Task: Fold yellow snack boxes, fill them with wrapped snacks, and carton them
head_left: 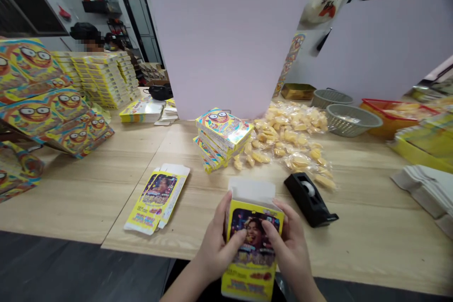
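Both my hands hold a yellow printed carton (pixel 252 250) upright at the table's near edge, its white top flap open. My left hand (pixel 219 245) grips its left side with the thumb across the front. My right hand (pixel 288 245) clasps the right side the same way. A flat, unfolded carton (pixel 157 198) lies on the wooden table (pixel 88 188) to the left. Behind the held carton are a small stack of closed colourful boxes (pixel 221 138) and a heap of small yellow wrapped snacks (pixel 293 139). A black tape dispenser (pixel 309 198) sits just right of my hands.
Tall piles of colourful boxes (pixel 95 78) fill the left side, and a person sits behind them. Two grey baskets (pixel 348 120), a red basket (pixel 396 113) and white flat sheets (pixel 428 188) stand at the right. White boards (pixel 226 47) rise behind the table.
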`<state>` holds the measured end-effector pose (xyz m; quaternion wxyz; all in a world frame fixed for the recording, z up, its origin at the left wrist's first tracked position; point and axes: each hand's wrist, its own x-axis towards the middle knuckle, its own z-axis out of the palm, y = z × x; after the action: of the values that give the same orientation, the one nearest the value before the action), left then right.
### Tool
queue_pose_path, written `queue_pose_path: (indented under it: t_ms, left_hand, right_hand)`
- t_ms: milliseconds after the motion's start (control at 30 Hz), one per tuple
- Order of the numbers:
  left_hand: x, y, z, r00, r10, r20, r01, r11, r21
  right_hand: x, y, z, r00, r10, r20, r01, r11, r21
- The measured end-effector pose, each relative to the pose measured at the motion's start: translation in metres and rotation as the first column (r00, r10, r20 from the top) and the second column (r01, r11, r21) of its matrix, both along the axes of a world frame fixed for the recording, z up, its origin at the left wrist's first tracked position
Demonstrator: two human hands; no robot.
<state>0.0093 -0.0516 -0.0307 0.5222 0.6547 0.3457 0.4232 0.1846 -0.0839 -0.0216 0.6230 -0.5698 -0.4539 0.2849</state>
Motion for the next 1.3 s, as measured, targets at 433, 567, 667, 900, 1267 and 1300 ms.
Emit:
queue_pose_path:
  t_ms: [433, 567, 667, 900, 1267, 1300]
  left_hand:
    - [-0.011, 0.014, 0.025, 0.984, -0.165, -0.066, 0.154, 0.978, -0.142]
    - [-0.008, 0.014, 0.026, 0.989, -0.074, -0.13, 0.046, 0.978, -0.201]
    - [-0.007, 0.014, 0.026, 0.992, -0.04, -0.12, 0.012, 0.974, -0.227]
    - [-0.003, 0.011, 0.025, 0.957, -0.018, -0.291, -0.029, 0.988, -0.155]
    - [-0.007, 0.01, 0.026, 0.984, -0.111, -0.137, 0.099, 0.991, -0.092]
    - [-0.008, 0.011, 0.027, 0.983, -0.097, -0.153, 0.091, 0.995, -0.046]
  right_hand:
    - [0.021, 0.002, 0.03, 0.874, 0.416, -0.25, -0.472, 0.85, -0.233]
    - [0.026, 0.014, 0.043, 0.801, 0.573, -0.172, -0.597, 0.749, -0.287]
    - [0.033, 0.013, 0.053, 0.707, 0.692, 0.146, -0.657, 0.719, -0.227]
    - [0.033, 0.018, 0.06, 0.775, 0.622, -0.109, -0.62, 0.717, -0.318]
    - [0.02, 0.022, 0.06, 0.75, 0.631, 0.2, -0.565, 0.768, -0.301]
    - [0.019, 0.021, 0.061, 0.727, 0.631, 0.273, -0.575, 0.775, -0.26]
